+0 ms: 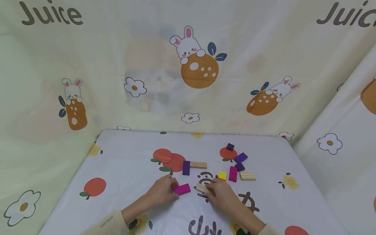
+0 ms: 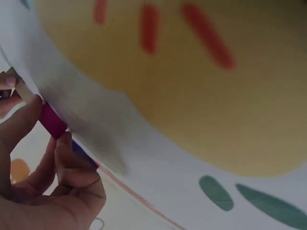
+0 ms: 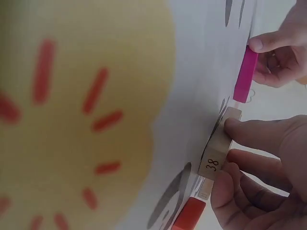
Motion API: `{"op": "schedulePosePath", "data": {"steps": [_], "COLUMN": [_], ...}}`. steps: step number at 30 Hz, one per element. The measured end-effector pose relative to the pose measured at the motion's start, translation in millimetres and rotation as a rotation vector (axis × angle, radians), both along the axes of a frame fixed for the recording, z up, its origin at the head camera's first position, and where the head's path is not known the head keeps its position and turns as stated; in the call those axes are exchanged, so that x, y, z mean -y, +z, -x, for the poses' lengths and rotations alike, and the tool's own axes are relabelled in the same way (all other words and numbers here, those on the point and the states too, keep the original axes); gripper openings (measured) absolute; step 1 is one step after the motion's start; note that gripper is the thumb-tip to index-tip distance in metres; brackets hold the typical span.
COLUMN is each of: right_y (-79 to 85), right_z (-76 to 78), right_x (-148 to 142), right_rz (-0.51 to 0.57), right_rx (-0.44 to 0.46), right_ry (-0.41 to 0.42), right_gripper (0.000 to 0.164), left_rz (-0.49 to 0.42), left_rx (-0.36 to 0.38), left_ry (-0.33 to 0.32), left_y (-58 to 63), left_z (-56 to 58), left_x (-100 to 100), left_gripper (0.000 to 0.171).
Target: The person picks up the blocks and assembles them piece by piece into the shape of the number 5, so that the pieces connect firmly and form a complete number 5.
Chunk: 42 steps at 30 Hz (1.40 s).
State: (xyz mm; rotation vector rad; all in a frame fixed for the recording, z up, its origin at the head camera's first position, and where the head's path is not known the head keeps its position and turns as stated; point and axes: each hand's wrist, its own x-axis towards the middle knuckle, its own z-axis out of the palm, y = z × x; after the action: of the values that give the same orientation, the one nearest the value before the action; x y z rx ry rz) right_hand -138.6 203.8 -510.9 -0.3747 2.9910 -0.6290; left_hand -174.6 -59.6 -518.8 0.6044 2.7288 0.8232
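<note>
My left hand point(image 1: 161, 192) pinches one end of a magenta wooden block point(image 1: 182, 189) between thumb and fingers. The block lies low over the tablecloth, and the left wrist view shows its magenta end point(image 2: 52, 120) between the fingertips. To its right, my right hand point(image 1: 222, 193) pinches a plain wooden block point(image 1: 201, 188). In the right wrist view this plain block point(image 3: 217, 147) carries the number 38 on its end, with thumb and fingers along one side. A small gap separates the two held blocks, which point toward each other.
Behind the hands, a purple block point(image 1: 186, 168) meets another plain block point(image 1: 198, 164). Near the right hand lie a yellow-topped block point(image 1: 222, 175), a second magenta block point(image 1: 233, 174) and a grooved plain block point(image 1: 248, 176). Several purple blocks point(image 1: 241, 158) sit farther back. A printed curtain point(image 1: 158, 58) hangs behind the table.
</note>
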Motion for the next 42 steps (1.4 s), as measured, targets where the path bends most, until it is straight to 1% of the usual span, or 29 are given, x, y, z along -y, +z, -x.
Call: {"op": "schedulePosePath", "data": {"steps": [2, 4, 6, 7, 9, 12, 13, 14, 16, 18, 20, 22, 23, 25, 27, 29, 31, 33, 34, 35, 36, 37, 39, 41, 42], "right_y": [-0.1, 1.7, 5.9, 8.4, 14.3, 21.2, 22.2, 22.3, 20.2, 16.4, 12.0, 8.8, 7.8, 6.7, 6.3, 5.8, 5.0, 3.7, 2.9, 2.0, 1.4, 0.7, -0.7, -0.9, -0.5], "right_z": [-0.3, -0.6, -1.3, -1.8, -3.2, -4.4, -4.6, -4.7, -4.8, -5.5, -6.2, -6.6, -6.7, -6.5, -6.2, -5.8, -4.9, -3.9, -3.5, -2.8, -2.7, -2.8, -4.5, -7.5, -9.3], "right_x": [0.2, 0.3, -0.2, -0.6, -2.0, -5.9, -7.3, -8.7, -11.3, -13.1, -14.0, -14.5, -14.6, -14.6, -14.3, -14.1, -14.0, -14.1, -14.2, -14.4, -14.5, -14.7, -15.4, -16.4, -16.6], "right_rz": [0.0, 0.012, 0.029, 0.038, 0.056, 0.077, 0.081, 0.086, 0.096, 0.11, 0.126, 0.141, 0.146, 0.146, 0.143, 0.132, 0.129, 0.126, 0.128, 0.135, 0.149, 0.164, 0.205, 0.248, 0.27], "right_rx": [-0.013, -0.039, -0.059, -0.06, -0.042, 0.0, 0.006, 0.009, 0.006, 0.009, 0.027, 0.052, 0.065, 0.081, 0.08, 0.068, 0.055, 0.04, 0.037, 0.035, 0.034, 0.032, 0.019, 0.016, 0.028], "right_ry": [-0.002, -0.001, -0.004, -0.013, -0.048, -0.099, -0.107, -0.108, -0.093, -0.077, -0.062, -0.056, -0.057, -0.064, -0.072, -0.07, -0.059, -0.042, -0.036, -0.033, -0.032, -0.036, -0.05, -0.093, -0.121], "right_gripper": [0.028, 0.027, 0.025, 0.024, 0.024, 0.02, 0.018, 0.016, 0.011, 0.01, 0.012, 0.016, 0.018, 0.019, 0.019, 0.019, 0.019, 0.019, 0.018, 0.019, 0.019, 0.019, 0.021, 0.024, 0.025], "left_rz": [0.025, 0.061, 0.101, 0.117, 0.131, 0.09, 0.073, 0.056, 0.021, 0.01, -0.006, -0.003, 0.001, 0.026, 0.087, 0.159, 0.235, 0.282, 0.292, 0.287, 0.266, 0.224, 0.099, -0.052, -0.122], "left_rx": [0.004, -0.004, -0.014, -0.025, -0.028, -0.008, 0.0, 0.023, 0.062, 0.097, 0.12, 0.106, 0.084, 0.003, -0.105, -0.199, -0.277, -0.326, -0.338, -0.341, -0.328, -0.297, -0.182, -0.047, 0.016], "left_ry": [-0.014, -0.045, -0.09, -0.122, -0.187, -0.308, -0.354, -0.39, -0.456, -0.49, -0.498, -0.492, -0.488, -0.477, -0.46, -0.42, -0.368, -0.317, -0.294, -0.271, -0.243, -0.211, -0.137, -0.066, -0.037], "left_y": [-0.9, 1.5, 6.9, 10.3, 18.7, 30.1, 32.1, 33.7, 34.0, 30.7, 25.5, 20.1, 18.1, 14.7, 12.4, 10.2, 8.2, 7.2, 6.6, 6.0, 4.0, 1.8, -4.1, -9.5, -10.8], "left_z": [2.1, 5.1, 9.2, 11.7, 16.4, 24.0, 26.5, 28.4, 31.3, 33.1, 34.1, 33.8, 33.0, 30.0, 24.8, 17.7, 9.6, 2.3, -0.6, -2.8, -4.1, -4.5, -3.3, -1.0, -0.2], "left_x": [0.4, 2.0, 5.0, 6.8, 10.4, 13.9, 14.1, 14.0, 12.8, 10.8, 9.3, 8.0, 7.4, 5.8, 2.7, -1.4, -6.0, -10.0, -11.6, -12.8, -13.7, -14.1, -12.8, -10.5, -9.4], "left_gripper": [0.031, 0.037, 0.043, 0.046, 0.047, 0.052, 0.054, 0.057, 0.059, 0.059, 0.055, 0.051, 0.048, 0.046, 0.045, 0.045, 0.047, 0.048, 0.049, 0.049, 0.051, 0.052, 0.057, 0.063, 0.065]}}
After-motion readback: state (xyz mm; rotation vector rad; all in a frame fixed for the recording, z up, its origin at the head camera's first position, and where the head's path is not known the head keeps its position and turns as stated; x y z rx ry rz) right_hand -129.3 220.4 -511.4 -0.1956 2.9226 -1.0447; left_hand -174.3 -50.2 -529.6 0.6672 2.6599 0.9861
